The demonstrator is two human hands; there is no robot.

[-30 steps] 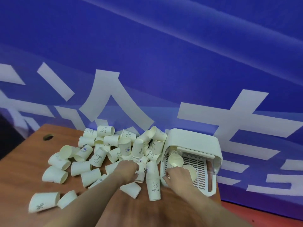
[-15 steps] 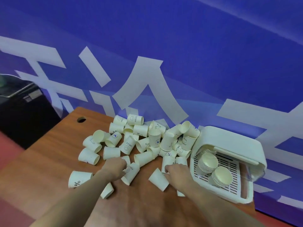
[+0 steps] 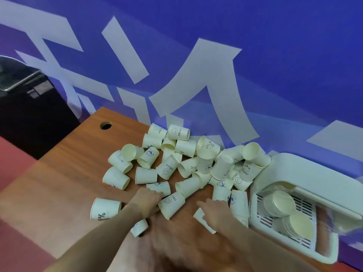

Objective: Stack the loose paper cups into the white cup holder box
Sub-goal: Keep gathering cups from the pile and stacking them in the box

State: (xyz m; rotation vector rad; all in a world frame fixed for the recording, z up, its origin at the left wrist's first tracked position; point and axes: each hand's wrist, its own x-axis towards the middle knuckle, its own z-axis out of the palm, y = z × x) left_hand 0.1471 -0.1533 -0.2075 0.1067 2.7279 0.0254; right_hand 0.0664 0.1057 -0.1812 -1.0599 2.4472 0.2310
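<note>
- A blue wall [image 3: 255, 46] with big white strokes runs behind my brown desk [image 3: 59, 183]; a round hole [image 3: 105, 125] sits near the desk's far left edge, and a black bin [image 3: 29, 107] stands on the red floor [image 3: 13, 154] to the left.
- Loose cups [image 3: 186, 160] lie heaped on their sides across the middle of the desk, up against the wall, some printed "HELLO".
- The white box [image 3: 306, 173] sits at the right end of the desk, just beside the heap, and two stacks of nested cups [image 3: 280, 203] lie on the slotted tray inside it.
- My left hand [image 3: 146, 201] is low at the near edge of the heap, fingers curled against a "HELLO" cup [image 3: 171, 204]; I cannot tell whether my grip has closed on it.
- My right hand [image 3: 216, 213] lies over a tipped cup [image 3: 202, 218] with the forefinger stretched out; the grip there is blurred too, so I cannot tell.
</note>
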